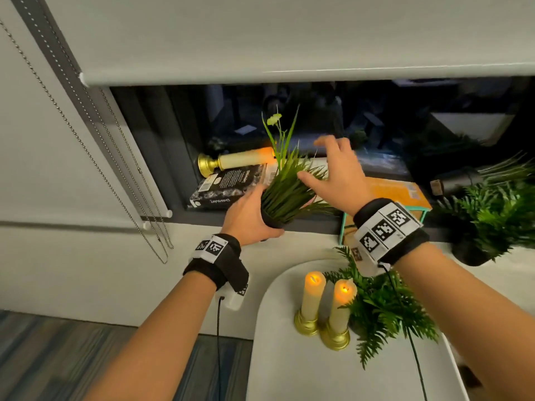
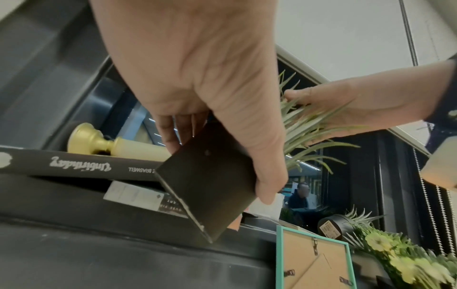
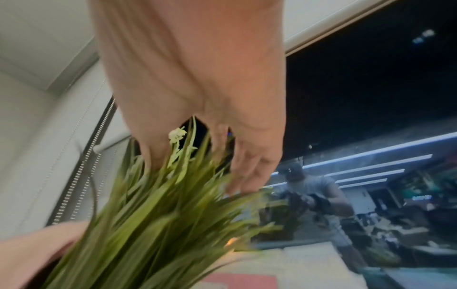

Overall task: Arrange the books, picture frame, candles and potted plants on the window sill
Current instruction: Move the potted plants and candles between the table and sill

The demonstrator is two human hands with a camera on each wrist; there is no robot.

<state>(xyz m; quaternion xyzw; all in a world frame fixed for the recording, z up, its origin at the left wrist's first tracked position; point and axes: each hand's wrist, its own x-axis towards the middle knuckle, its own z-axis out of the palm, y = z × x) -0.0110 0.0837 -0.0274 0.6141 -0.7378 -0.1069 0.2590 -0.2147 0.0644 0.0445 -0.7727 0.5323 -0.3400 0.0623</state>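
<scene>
Grass plant (image 1: 285,189) in a black pot (image 2: 210,181), tilted at the window sill's (image 2: 99,254) front edge.
Left hand (image 1: 249,218) wraps the pot; right hand (image 1: 335,172), fingers spread, brushes the blades. Behind lie a black book (image 1: 228,186) and a toppled candle (image 1: 237,160).

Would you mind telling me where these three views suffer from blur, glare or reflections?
Head view: mostly sharp; the raised right hand and the dark-potted fern at the right edge smear. Left wrist view: the yellow flowers at bottom right blur; the dark window glass mirrors a lit room. Right wrist view: the green grass plant streaks with motion, and the glass reflects ceiling lights and a person.
</scene>
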